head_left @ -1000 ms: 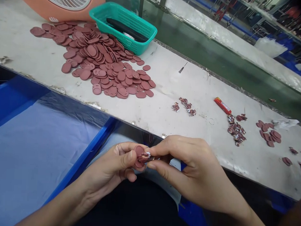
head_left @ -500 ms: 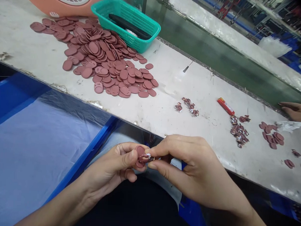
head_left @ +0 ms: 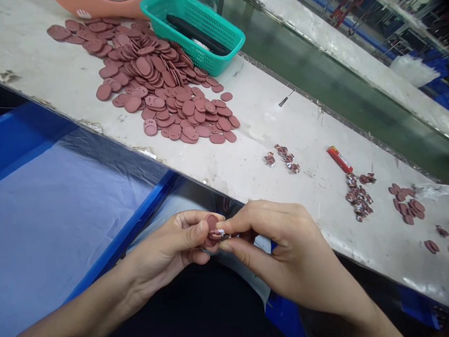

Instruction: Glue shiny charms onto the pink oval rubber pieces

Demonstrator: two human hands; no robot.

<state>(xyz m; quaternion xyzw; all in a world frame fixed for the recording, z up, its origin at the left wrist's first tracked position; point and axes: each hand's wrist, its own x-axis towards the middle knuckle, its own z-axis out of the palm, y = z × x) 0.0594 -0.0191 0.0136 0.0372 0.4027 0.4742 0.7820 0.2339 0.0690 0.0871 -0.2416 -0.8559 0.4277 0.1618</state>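
Observation:
My left hand (head_left: pixel 180 238) is closed on a reddish-brown oval disc (head_left: pixel 211 221), gripped between thumb and fingers over my lap. My right hand (head_left: pixel 286 247) pinches a small brown-and-white painted figurine (head_left: pixel 218 232) between thumb and forefinger. The figurine lies against the face of the disc, its lower part partly covered by my right fingertips. On the table beyond my hands is a big heap of similar oval discs (head_left: pixel 143 67), some with small holes. Small clusters of painted figurines (head_left: pixel 359 200) lie further right.
A green basket (head_left: pixel 228 53) holding a black object stands behind the heap, beside an orange fan casing (head_left: pixel 73 3). A red-and-yellow packet (head_left: pixel 339 159), a thin needle-like tool (head_left: pixel 283 101) and a smaller disc pile (head_left: pixel 407 204) lie on the table. A blue lined bin (head_left: pixel 60 222) is at left.
The figurine sits slightly closer in over the disc, both hands holding the same grips. Another person's hand at the right edge has left view. The camera view has shifted slightly.

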